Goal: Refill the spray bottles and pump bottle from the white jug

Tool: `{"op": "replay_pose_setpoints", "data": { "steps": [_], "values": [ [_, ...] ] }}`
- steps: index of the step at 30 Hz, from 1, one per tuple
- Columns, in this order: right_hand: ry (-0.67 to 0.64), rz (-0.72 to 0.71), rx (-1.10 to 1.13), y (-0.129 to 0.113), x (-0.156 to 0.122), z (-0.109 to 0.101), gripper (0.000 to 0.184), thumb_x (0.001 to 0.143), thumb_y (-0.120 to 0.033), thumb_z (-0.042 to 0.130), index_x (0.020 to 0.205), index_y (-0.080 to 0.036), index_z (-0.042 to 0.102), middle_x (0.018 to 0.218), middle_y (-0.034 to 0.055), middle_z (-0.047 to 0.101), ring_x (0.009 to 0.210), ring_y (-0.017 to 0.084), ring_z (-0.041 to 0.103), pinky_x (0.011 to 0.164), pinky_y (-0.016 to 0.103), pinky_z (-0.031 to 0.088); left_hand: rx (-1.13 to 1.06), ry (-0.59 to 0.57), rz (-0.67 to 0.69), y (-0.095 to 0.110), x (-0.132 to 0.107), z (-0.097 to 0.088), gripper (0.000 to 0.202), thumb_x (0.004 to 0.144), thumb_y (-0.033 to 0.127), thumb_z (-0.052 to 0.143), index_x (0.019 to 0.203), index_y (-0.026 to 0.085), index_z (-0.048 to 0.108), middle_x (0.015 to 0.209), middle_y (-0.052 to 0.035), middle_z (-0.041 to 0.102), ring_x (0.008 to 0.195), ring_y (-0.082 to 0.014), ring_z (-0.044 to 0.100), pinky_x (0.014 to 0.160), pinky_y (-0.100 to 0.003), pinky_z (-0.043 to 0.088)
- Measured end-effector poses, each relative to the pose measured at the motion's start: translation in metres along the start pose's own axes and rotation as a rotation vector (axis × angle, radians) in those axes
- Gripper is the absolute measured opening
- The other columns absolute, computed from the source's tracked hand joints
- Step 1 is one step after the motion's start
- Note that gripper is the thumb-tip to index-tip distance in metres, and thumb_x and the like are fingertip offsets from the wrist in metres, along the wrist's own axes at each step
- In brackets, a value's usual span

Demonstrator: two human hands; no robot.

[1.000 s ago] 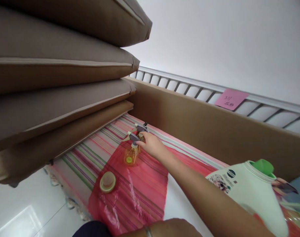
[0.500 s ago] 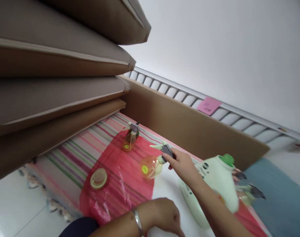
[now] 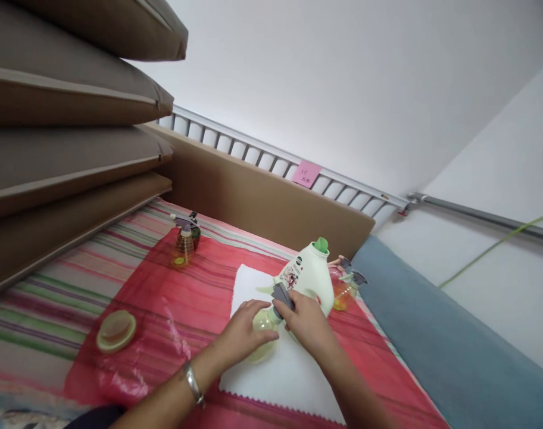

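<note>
A clear spray bottle (image 3: pixel 263 322) with a pale yellow tint stands on a white cloth (image 3: pixel 293 375) with zigzag edges. My left hand (image 3: pixel 243 328), a silver bangle on its wrist, curves its fingers and thumb around the bottle's body. The fingers of my right hand (image 3: pixel 308 322) are closed on its grey spray head (image 3: pixel 283 297). Just behind my right hand is a large pale green jug (image 3: pixel 314 279) with a green cap, partly covered by that hand. Red see-through sheeting (image 3: pixel 209 268) lies around the cloth.
Amber spray bottles stand at the back left (image 3: pixel 183 249) and right (image 3: pixel 342 295). A round pale lid or dish (image 3: pixel 116 330) sits at the left. Stacked brown cushions (image 3: pixel 66 149), a brown board (image 3: pixel 253 199) and a blue-grey pad (image 3: pixel 432 322) border the striped cloth (image 3: pixel 43 298).
My right hand has brought the spray bottle from the red sheeting onto the white cloth. My left hand has risen to the bottle's body. The view has shifted right.
</note>
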State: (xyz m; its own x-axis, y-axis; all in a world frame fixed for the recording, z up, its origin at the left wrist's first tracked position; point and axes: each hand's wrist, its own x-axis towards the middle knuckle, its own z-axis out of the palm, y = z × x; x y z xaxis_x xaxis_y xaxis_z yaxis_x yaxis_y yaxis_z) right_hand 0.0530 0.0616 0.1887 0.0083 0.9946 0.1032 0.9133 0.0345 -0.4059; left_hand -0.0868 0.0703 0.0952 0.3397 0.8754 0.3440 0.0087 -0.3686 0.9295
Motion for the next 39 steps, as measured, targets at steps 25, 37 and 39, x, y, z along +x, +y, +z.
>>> {"op": "replay_pose_setpoints", "data": {
  "steps": [25,37,39],
  "values": [
    [-0.612,0.544,1.927,0.006,-0.04,0.093,0.049,0.081,-0.062,0.044,0.102,-0.021,0.059,0.088,0.0123,0.07,0.072,0.02,0.067,0.064,0.03,0.049,-0.645,0.0,0.0,0.027,0.005,-0.045,0.021,0.079,0.029,0.062,0.096,0.017,0.059,0.094,-0.0066,0.068,0.085,-0.0179,0.056,0.079,-0.029,0.04],
    [-0.197,0.169,1.931,0.008,-0.041,0.092,0.047,0.073,-0.039,0.068,0.117,-0.036,0.051,0.127,0.0043,0.056,0.116,0.028,0.051,0.093,0.05,0.038,-0.747,0.121,0.027,0.02,0.01,-0.047,0.02,0.082,0.033,0.058,0.096,0.018,0.06,0.1,-0.0072,0.066,0.102,-0.0231,0.054,0.092,-0.036,0.033],
    [-0.388,0.254,1.917,0.009,-0.041,0.088,0.055,0.074,-0.06,0.057,0.119,-0.029,0.051,0.122,0.0102,0.059,0.11,0.03,0.055,0.083,0.049,0.044,-0.761,0.119,0.024,0.019,0.01,-0.046,0.021,0.082,0.034,0.059,0.096,0.018,0.06,0.101,-0.0081,0.066,0.102,-0.0235,0.054,0.092,-0.037,0.033]
  ]
}}
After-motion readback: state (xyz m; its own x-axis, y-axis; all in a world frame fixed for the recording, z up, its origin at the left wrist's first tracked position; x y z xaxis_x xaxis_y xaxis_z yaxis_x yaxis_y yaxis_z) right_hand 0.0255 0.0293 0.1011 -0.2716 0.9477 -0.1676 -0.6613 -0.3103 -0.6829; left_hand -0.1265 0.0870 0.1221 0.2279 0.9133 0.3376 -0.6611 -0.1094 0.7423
